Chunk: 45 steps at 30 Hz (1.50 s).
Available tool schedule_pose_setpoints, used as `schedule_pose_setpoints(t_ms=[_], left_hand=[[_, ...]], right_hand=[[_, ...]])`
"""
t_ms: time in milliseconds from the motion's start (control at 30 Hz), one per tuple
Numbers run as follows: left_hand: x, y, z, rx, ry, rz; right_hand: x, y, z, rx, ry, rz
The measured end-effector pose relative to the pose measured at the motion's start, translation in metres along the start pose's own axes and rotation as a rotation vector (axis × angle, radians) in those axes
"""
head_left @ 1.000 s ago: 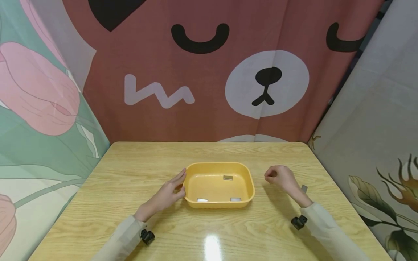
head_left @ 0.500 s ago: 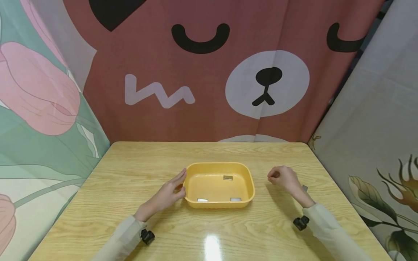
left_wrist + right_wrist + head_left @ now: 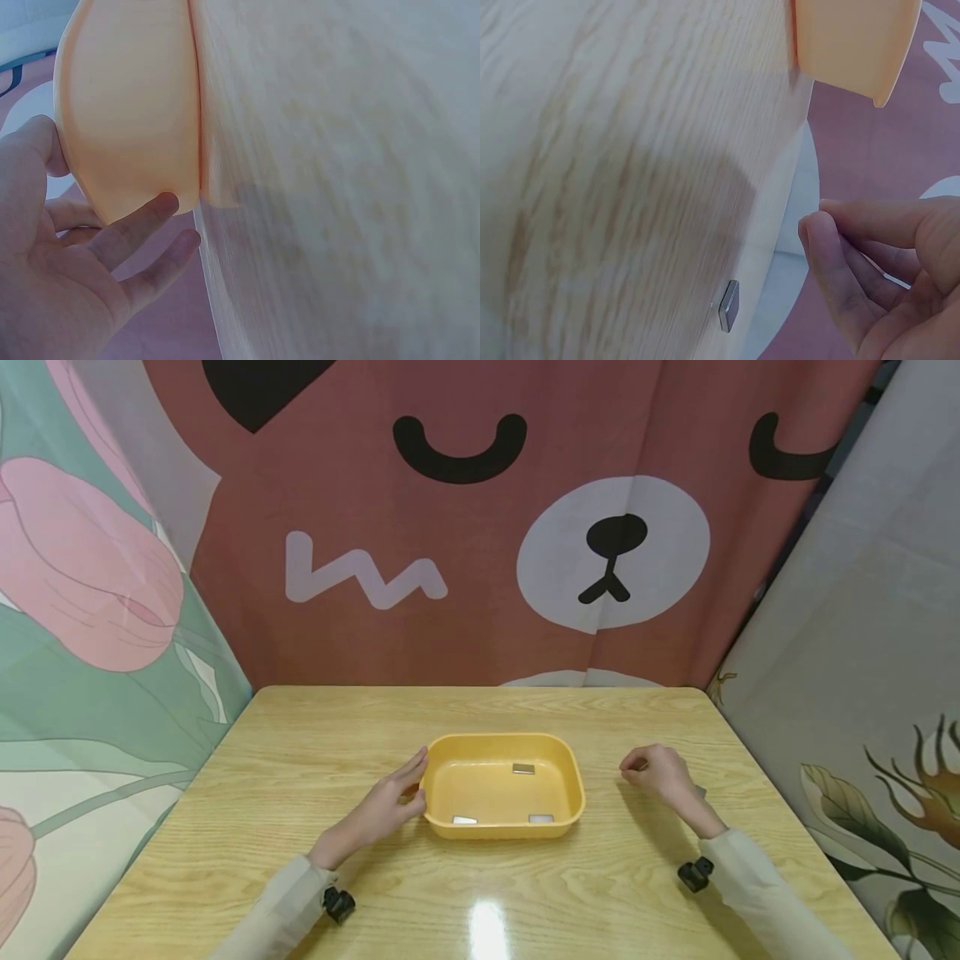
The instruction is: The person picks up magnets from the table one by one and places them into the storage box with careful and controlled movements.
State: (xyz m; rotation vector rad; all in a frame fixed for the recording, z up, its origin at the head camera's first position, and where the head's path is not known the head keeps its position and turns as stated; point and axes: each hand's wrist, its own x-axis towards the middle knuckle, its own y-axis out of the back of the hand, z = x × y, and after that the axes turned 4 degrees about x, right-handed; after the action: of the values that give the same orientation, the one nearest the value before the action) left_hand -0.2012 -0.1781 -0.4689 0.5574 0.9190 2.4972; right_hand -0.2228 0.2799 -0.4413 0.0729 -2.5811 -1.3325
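Observation:
A yellow plastic basin (image 3: 504,832) sits on the wooden table, with three small flat rectangular metal pieces inside: one by the back wall (image 3: 523,769), one at front left (image 3: 465,820), one at front right (image 3: 542,818). My left hand (image 3: 385,807) touches the basin's left end with spread fingers (image 3: 135,231), seen from outside in the left wrist view. Right of the basin and apart from it, my right hand (image 3: 660,774) has its fingers curled and the thumb and index tips together; nothing shows between them. Another small silvery metal block (image 3: 730,306) lies on the table beside that hand, mostly hidden in the head view.
The light wooden table (image 3: 337,718) ends at a back edge against a brown curtain (image 3: 465,643) with a bear face. Patterned curtains (image 3: 90,710) hang at left and right. Black wrist cameras (image 3: 340,905) are worn on both wrists.
My right hand has drifted a little to the right, away from the basin and over the loose metal block, now more covered. The left hand and the basin stay put.

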Motion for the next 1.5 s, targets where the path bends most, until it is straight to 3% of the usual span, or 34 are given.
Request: schedule_pose_setpoints(t_ms=[833, 1500], left_hand=[[0.000, 0.000, 0.001, 0.002, 0.009, -0.006], [0.000, 0.001, 0.002, -0.007, 0.017, -0.015]], right_hand=[[-0.007, 0.019, 0.018, -0.022, -0.056, 0.005], [-0.009, 0.018, 0.031, -0.079, -0.069, 0.016]])
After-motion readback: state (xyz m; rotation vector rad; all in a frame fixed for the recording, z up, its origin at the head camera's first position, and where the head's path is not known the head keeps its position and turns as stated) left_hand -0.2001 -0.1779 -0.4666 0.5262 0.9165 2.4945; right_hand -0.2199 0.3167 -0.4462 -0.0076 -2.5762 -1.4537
